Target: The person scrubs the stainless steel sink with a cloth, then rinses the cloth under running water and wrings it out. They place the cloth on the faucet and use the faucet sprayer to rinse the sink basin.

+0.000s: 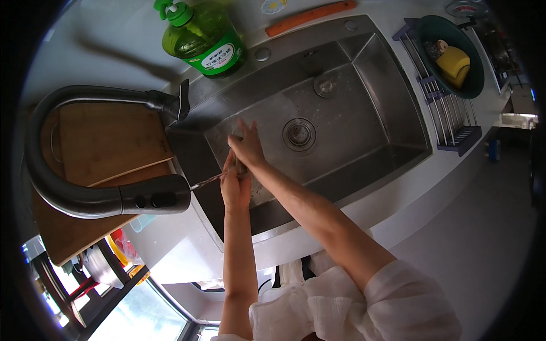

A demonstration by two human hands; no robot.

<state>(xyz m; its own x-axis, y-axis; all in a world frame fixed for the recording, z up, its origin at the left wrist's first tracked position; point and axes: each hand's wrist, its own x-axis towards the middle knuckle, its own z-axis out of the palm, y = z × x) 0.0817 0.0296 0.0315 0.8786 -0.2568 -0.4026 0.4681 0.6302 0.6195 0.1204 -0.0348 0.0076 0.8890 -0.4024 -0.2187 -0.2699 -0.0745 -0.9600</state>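
Observation:
Over the left end of a stainless steel sink (349, 115), my two hands are close together, one across the other. My left hand (235, 187) is palm-up in a thin stream of water (207, 182) from the black pull-out faucet (153, 196). Just beyond it, my right hand (249, 149) reaches over the left fingers, some of its own fingers spread. Between the palms is a small brownish-grey patch; whether it is an object or wet skin in shadow is unclear. Past my hands lies the round drain strainer (299, 134).
A green dish soap pump bottle (209, 42) stands behind the sink, near an orange strip (311, 18). Wooden cutting boards (113, 140) lie left under the faucet. At right, a dark green bowl (475, 72) with a yellow sponge (454, 64) sits on a metal rack (445, 115).

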